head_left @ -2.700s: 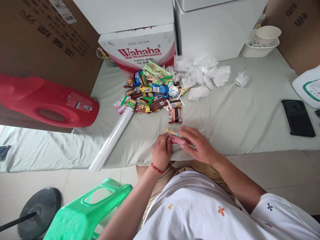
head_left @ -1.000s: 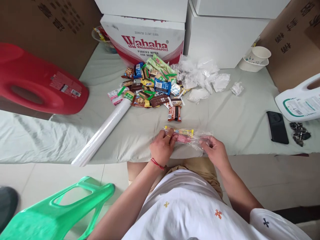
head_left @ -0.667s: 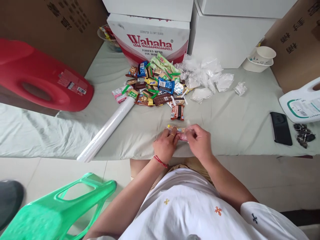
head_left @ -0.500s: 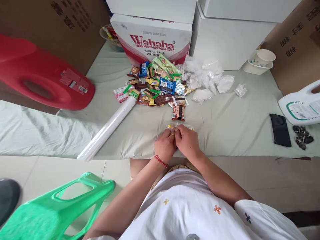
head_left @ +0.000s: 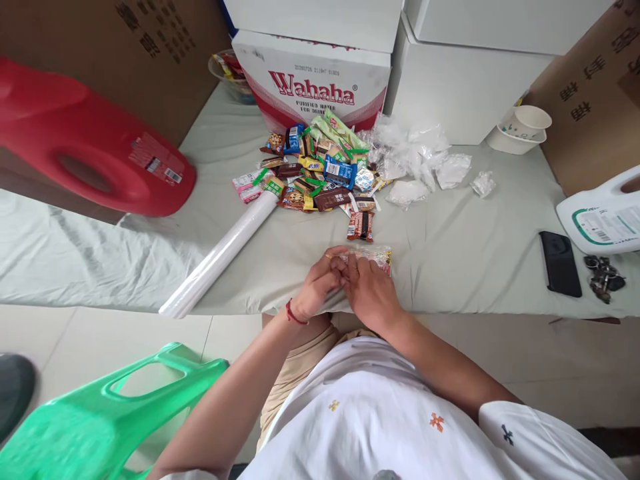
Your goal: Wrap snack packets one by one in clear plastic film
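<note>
Close to the table's front edge lies a small clear-wrapped snack packet (head_left: 381, 255) with yellow and red print, largely covered by my hands. My left hand (head_left: 320, 285) is at the packet's left end with its fingers curled in, gripping the wrapper. My right hand (head_left: 374, 293) rests over the packet from the front, its fingers bent down and closed on it. The fingertips of both hands meet, so the exact hold is partly hidden. Just beyond is a brown-wrapped snack (head_left: 361, 226), at the near side of a heap of wrapped snacks (head_left: 317, 170).
A white plastic roll (head_left: 220, 257) lies left of my hands. Crumpled clear plastic (head_left: 413, 157) sits right of the heap, before white boxes (head_left: 450, 93). A red jug (head_left: 150, 170) stands left; a black phone (head_left: 560, 263) and keys (head_left: 605, 277) lie right. A green stool (head_left: 75, 427) is below.
My left hand has shifted left and turned, its wrist now farther from the right. More of the packet shows beyond my right hand's fingers. The view has shifted slightly.
</note>
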`<state>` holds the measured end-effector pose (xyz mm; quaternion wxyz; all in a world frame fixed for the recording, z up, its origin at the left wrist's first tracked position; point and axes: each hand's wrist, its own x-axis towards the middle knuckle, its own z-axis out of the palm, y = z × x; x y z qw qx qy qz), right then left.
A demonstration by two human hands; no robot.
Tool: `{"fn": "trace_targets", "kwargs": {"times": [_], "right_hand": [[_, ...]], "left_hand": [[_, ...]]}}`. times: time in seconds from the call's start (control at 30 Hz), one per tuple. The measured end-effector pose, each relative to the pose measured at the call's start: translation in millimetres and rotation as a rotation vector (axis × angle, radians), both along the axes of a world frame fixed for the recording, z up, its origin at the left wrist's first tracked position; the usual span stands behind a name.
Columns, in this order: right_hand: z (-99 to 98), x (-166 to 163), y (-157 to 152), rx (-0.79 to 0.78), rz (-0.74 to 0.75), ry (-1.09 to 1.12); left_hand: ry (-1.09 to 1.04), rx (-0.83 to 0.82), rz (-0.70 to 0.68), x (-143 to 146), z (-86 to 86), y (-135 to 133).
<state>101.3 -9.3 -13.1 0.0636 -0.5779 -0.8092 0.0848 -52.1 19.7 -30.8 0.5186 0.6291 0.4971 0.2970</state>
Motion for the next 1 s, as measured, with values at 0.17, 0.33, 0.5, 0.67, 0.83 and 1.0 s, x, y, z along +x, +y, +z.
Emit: {"fn": "trace_targets", "kwargs": {"times": [0.17, 0.33, 0.5, 0.67, 0.83, 1.0], "right_hand": [[-20.5, 6.1, -12.4, 0.007, 0.094, -0.010], [-15.3, 16.7, -34.4, 0.003, 0.285, 0.153], [15.1, 54.7, -30.9, 0.161, 0.212, 0.635], [19.2, 65.2, 9.1, 0.201, 0.044, 0.216], [4.2, 32.7, 21.4, -0.003, 0.230, -0.105], [-7.3, 24.2, 27.1, -0.011, 0.229, -0.130]], "left_hand": [[0.429, -0.016, 0.153, 20.0, 16.2, 28.2], [0.700, 0.040, 0.187, 33.3, 19.1, 41.9], [0.780, 0.005, 0.204, 36.3, 18.6, 37.3], [0.779, 0.020, 0.198, 44.2, 16.2, 23.7], [0.569, 0.078, 0.121, 42.1, 14.2, 22.7], [-0.125, -0.110, 0.152, 13.7, 18.4, 33.6]]}}
